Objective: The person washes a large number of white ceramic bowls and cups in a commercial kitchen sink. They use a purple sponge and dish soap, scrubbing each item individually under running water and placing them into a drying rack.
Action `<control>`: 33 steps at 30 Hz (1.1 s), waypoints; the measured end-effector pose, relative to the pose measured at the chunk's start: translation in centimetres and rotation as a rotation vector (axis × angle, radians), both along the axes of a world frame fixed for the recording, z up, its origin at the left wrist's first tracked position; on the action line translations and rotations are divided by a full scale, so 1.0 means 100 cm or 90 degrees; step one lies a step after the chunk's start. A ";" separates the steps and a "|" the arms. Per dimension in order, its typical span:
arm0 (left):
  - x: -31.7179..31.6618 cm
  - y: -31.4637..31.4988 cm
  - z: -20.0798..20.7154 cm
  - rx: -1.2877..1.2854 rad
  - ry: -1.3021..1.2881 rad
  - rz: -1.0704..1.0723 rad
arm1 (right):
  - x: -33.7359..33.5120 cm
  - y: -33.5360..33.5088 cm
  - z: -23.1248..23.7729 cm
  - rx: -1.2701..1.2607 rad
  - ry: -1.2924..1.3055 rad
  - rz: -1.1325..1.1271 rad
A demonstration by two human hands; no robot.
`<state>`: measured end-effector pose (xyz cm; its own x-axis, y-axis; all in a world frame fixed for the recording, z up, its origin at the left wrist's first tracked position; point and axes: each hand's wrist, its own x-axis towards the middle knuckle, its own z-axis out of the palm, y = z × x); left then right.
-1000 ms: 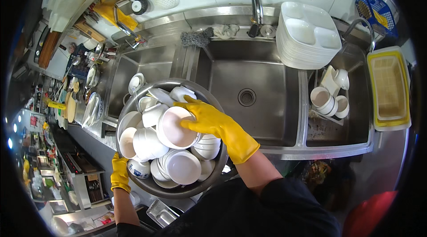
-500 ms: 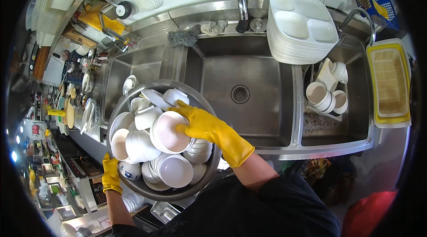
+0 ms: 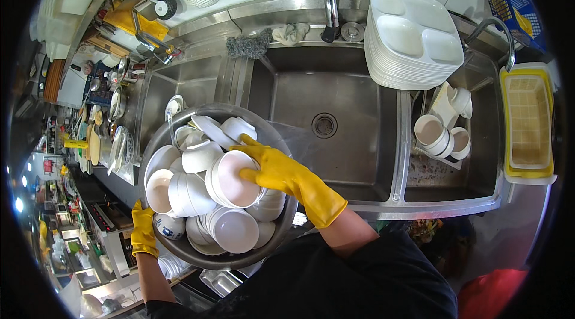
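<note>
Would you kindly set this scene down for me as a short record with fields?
Left hand: yellow-gloved, at the basin's left rim; grip partly hidden
Right hand: yellow-gloved, thumb over the opening of a white bowl
Basin: round, dark grey, heaped with white crockery
Middle sink: round drain visible, faucet behind
Right sink: holds several white bowls
Tray stack: white, compartmented, beside the right sink's far corner

Hands (image 3: 269, 166) (image 3: 142, 229) apart, forearms (image 3: 347, 234) (image 3: 154, 280) slanting left

head fisheye | overhead, facing down | near above basin (image 3: 267, 130)
</note>
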<state>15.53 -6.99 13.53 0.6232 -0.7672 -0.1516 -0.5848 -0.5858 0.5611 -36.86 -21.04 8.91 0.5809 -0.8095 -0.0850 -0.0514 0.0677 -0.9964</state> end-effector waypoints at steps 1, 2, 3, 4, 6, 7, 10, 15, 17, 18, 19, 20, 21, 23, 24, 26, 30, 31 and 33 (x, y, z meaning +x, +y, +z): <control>-0.002 -0.003 0.002 0.006 -0.017 -0.002 | -0.002 0.000 0.002 0.006 -0.006 -0.001; -0.005 -0.005 0.004 0.004 -0.013 -0.002 | -0.002 -0.001 0.000 0.005 -0.012 0.001; -0.009 -0.007 0.006 0.002 -0.008 -0.001 | -0.001 -0.001 -0.004 0.004 -0.018 0.002; -0.014 -0.009 0.010 0.000 -0.005 0.002 | -0.002 -0.002 -0.001 0.005 -0.024 0.006; -0.017 -0.011 0.011 0.006 -0.020 -0.003 | -0.006 -0.002 0.010 0.036 -0.015 0.010; -0.018 -0.011 0.012 0.010 -0.027 -0.005 | -0.007 -0.002 0.014 0.047 -0.013 0.011; -0.022 -0.013 0.018 0.010 0.015 -0.020 | -0.009 0.000 0.016 0.056 -0.010 0.007; -0.040 -0.019 0.026 -0.011 0.086 -0.022 | -0.007 0.000 0.012 0.056 0.011 0.002; -0.045 -0.018 0.029 -0.015 0.054 -0.012 | -0.008 0.001 0.014 0.057 0.008 0.002; -0.036 -0.017 0.024 -0.019 0.026 -0.008 | -0.006 0.002 0.003 0.043 0.011 -0.002; -0.031 -0.016 0.021 -0.022 -0.002 -0.002 | -0.004 0.002 0.001 0.029 0.014 -0.005; -0.026 -0.015 0.018 -0.027 0.004 -0.007 | -0.004 0.003 0.001 0.036 0.019 -0.007; -0.022 -0.015 0.016 -0.032 0.010 -0.012 | -0.004 0.004 0.002 0.043 0.024 -0.008; -0.032 -0.021 0.022 -0.026 0.014 -0.024 | -0.007 0.004 0.012 0.057 0.034 -0.013; -0.038 -0.024 0.026 -0.015 0.012 -0.030 | -0.008 0.004 0.015 0.064 0.039 -0.015; -0.047 -0.030 0.034 -0.004 0.021 -0.042 | -0.008 0.005 0.011 0.062 0.026 -0.022; -0.028 -0.024 0.022 -0.042 -0.025 -0.035 | -0.008 0.007 0.003 0.051 -0.028 -0.030; -0.029 -0.026 0.021 -0.060 -0.060 -0.028 | -0.008 0.007 0.002 0.054 -0.034 -0.031; -0.030 -0.028 0.024 -0.055 -0.029 -0.041 | -0.008 0.008 -0.004 0.062 -0.043 -0.032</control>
<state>12.53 -9.75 15.90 0.5766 -0.8151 -0.0552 -0.6460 -0.4963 0.5800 -37.63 -20.29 8.50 0.5470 -0.8275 -0.1268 0.0219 0.1656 -0.9860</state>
